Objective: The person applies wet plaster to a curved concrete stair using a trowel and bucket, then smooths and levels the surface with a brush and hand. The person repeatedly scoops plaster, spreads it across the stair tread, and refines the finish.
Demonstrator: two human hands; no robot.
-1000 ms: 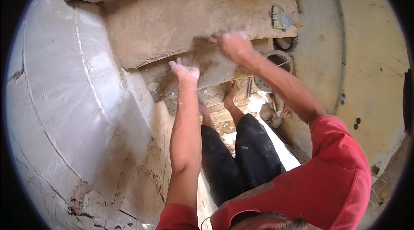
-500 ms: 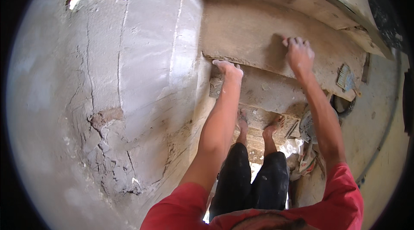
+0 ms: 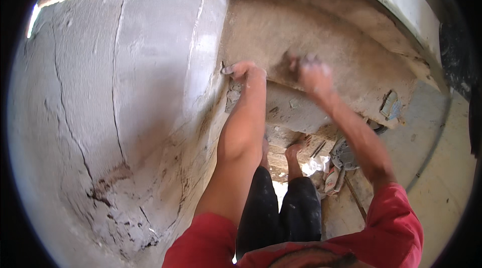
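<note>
My left hand (image 3: 244, 69) rests at the inner corner of a brown step (image 3: 281, 22), against the grey plastered wall (image 3: 155, 52). One dusty grey digit stretches out toward the wall; its other fingers are partly hidden behind the wrist. Over the step's tread, my right hand (image 3: 315, 74) is closed like a fist and blurred by motion, its knuckles dusted grey. Whatever it may hold cannot be made out. A dark shadow lies on the tread just left of it. Toward the tread's right end lies a brush (image 3: 390, 105) with pale bluish bristles.
Below the tread, a lower step (image 3: 296, 104) carries small rubble, and my bare feet stand lower still. A dark round container (image 3: 344, 155), a white plastic bag (image 3: 315, 166) and sticks lie at the right. Cracked plaster (image 3: 108, 197) marks the left wall.
My right hand has moved left across the tread, toward my left hand. The left hand has turned, its digit now pointing to the wall. The whole view has shifted somewhat.
</note>
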